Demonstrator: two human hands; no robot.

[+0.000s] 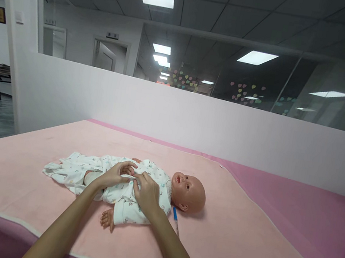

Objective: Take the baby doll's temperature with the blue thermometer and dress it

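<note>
A baby doll (189, 192) lies on its back, head to the right, dressed in a white printed romper (142, 216). Over the doll's chest, my left hand (115, 175) curves its fingers and pinches the front edge of the romper. Close beside it, my right hand (147, 191) has its fingertips closed on the same edge of cloth. What lies under the fingertips is partly hidden. One bare doll hand (108, 219) sticks out of the near sleeve. Part of a doll leg shows where the romper gapes, below my left wrist.
Beside the doll's neck lies a thin stick with a blue end (175, 213), partly behind my right forearm. A pale pink mat (238, 248) covers the surface, over a darker pink cover (314, 225). A low white wall (193, 123) with glass above borders the far side.
</note>
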